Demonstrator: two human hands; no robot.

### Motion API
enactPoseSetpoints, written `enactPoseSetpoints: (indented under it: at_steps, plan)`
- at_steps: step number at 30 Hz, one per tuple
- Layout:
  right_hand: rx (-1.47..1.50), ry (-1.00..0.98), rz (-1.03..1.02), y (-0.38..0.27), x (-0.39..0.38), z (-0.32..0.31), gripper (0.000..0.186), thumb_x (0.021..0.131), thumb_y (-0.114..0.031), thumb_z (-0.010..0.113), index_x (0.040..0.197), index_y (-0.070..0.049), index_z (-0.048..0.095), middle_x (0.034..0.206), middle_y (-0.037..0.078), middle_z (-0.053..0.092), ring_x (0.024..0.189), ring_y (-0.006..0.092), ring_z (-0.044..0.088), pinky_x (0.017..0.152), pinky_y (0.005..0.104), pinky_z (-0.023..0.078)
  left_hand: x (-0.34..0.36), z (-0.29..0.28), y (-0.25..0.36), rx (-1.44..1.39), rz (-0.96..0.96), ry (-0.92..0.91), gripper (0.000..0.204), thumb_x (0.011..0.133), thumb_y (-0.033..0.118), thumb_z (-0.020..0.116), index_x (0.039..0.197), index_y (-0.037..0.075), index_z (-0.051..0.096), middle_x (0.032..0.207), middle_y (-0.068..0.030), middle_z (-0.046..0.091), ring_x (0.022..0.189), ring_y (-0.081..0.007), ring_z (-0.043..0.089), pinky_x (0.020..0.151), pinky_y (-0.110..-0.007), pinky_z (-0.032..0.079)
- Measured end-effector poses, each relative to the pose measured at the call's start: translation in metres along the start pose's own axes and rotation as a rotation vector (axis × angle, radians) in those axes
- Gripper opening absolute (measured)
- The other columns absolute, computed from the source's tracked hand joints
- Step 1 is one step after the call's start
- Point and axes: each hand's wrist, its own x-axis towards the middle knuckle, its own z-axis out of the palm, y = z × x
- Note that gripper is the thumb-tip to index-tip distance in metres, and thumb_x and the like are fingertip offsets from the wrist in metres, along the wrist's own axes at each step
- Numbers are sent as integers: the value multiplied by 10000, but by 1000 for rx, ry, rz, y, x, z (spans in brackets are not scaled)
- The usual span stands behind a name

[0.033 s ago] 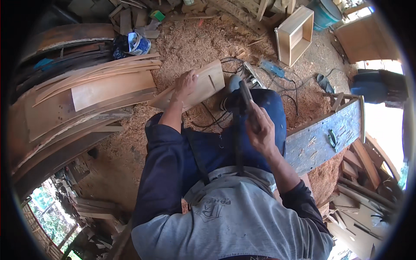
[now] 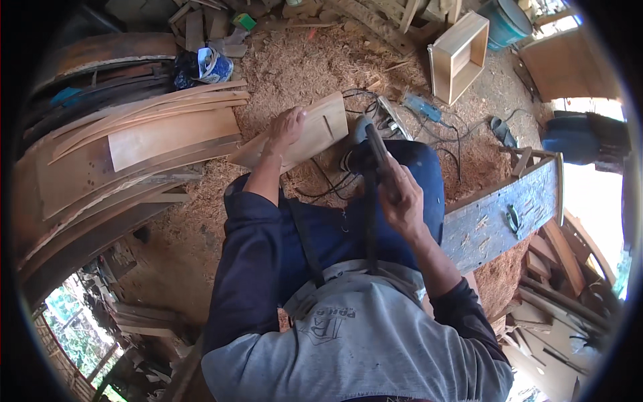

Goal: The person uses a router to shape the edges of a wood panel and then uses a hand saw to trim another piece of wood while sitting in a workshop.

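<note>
A flat, light wooden board (image 2: 321,120) with a narrow dark slot stands tilted in front of my knees. My left hand (image 2: 288,126) is closed over its upper left edge, the fingers partly hidden behind it. Over my right thigh, my right hand (image 2: 403,197) grips a dark, narrow, bar-like tool (image 2: 379,149) that points away from me. Its kind is not clear, and my palm and fingers cover its lower part. The tool's far end is apart from the board, to its right.
A metallic tool (image 2: 394,119) and a blue corded power tool (image 2: 423,107) lie on the shavings. An open wooden box (image 2: 439,74) stands beyond them, near a teal bucket (image 2: 504,25). Long planks (image 2: 174,137) are stacked left; a worn bench (image 2: 495,214) stands right.
The dark tool in my right hand has tipped slightly to the left. My left hand keeps its hold on the board.
</note>
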Motion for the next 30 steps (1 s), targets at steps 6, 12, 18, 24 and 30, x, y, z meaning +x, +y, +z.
enactPoseSetpoints:
  at_steps: [6,12,18,24,30]
  plan:
    - [103,-22,48,40,35,53,705,831,-5,695,1480,-52,424,1167,210,636,965,345,687,811,377,565,50,2,-21,11,-52,-92,417,1028,418,420,1112,62,620,1021,-240,683,976,-447,643,850,-524,504]
    - [160,-14,585,52,70,80,702,821,-48,702,1468,-35,431,1063,187,710,894,326,730,803,359,571,74,14,-9,-122,-18,38,426,1023,426,429,1109,75,655,992,-217,692,930,-447,650,816,-524,515]
    - [71,16,232,82,82,122,630,799,-84,727,1385,3,513,1115,218,695,938,346,722,806,381,569,78,26,-22,-48,-84,75,399,1004,448,468,1012,122,698,1029,-153,717,932,-395,681,807,-489,547]
    - [-14,9,161,97,72,141,597,744,-80,729,1315,-7,568,1029,207,694,791,344,688,712,413,544,88,23,-22,12,-54,-32,370,994,392,452,1009,118,701,1025,-179,707,945,-416,668,810,-499,538]
    - [-46,-44,125,100,75,143,622,724,-89,730,1320,-23,565,1000,201,702,798,351,691,742,413,545,86,25,-27,37,-53,34,349,992,355,438,1030,117,691,1019,-185,702,927,-425,664,817,-506,528]
